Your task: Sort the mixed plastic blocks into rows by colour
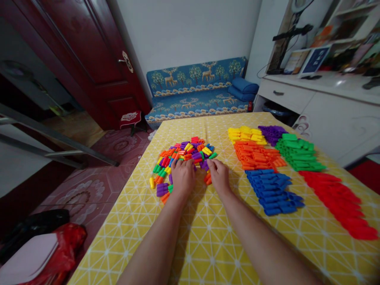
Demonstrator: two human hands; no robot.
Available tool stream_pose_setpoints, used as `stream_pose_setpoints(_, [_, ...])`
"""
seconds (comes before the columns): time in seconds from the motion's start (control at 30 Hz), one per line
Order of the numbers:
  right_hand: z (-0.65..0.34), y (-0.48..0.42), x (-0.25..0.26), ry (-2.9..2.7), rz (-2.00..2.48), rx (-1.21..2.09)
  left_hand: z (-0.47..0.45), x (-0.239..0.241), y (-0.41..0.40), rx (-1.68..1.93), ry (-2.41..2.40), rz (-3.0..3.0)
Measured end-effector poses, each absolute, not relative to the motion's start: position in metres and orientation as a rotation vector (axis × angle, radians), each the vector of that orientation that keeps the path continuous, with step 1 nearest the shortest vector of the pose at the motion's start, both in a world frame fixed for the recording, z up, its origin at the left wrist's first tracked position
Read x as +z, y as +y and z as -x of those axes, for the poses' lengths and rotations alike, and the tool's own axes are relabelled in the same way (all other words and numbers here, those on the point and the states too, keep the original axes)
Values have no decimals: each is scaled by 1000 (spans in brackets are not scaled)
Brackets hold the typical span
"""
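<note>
A mixed heap of short plastic tubes (181,152), shaped like pen caps, lies on the yellow patterned tablecloth (204,237). They are red, orange, yellow, green, blue and purple. My left hand (183,175) rests on the near side of the heap, its fingers curled down and the fingertips hidden. At the heap's right edge, my right hand (219,174) has its thumb and fingers pressed together against a purple tube (204,164). Just below these fingertips lie a few orange tubes (208,179). Purple tubes (162,189) also sit left of my left hand.
To the right are single-colour groups: yellow (246,135), orange (257,155), blue (271,192), purple (270,134), green (299,153) and red (338,202). Behind the table stands a blue patterned sofa (192,105); a white cabinet (335,114) is at the right.
</note>
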State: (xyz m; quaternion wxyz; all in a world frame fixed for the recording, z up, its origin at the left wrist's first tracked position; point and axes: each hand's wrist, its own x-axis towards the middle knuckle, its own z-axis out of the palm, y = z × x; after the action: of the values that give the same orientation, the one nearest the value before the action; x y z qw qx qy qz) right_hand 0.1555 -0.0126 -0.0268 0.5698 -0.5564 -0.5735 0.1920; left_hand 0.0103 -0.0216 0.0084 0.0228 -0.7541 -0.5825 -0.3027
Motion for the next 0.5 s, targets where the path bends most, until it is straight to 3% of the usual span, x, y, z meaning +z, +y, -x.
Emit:
stream_pose_setpoints(0.07, [-155,-16,-23,-1268,1289,540,-10,5,-17,-1334,-1886,2338])
stream_pose_setpoints(0.27, [-151,-20,-17,-1197,1121,750,-22,-5,-11,-2957,-1946,2215])
stream_pose_setpoints(0.33, [-151,-19,-18,-1162,1087,766,-27,-7,-12,-3190,-1938,2087])
stream_pose_setpoints(0.5, [-152,-20,-16,-1175,1087,745,-30,-8,-15,-3276,-1996,2026])
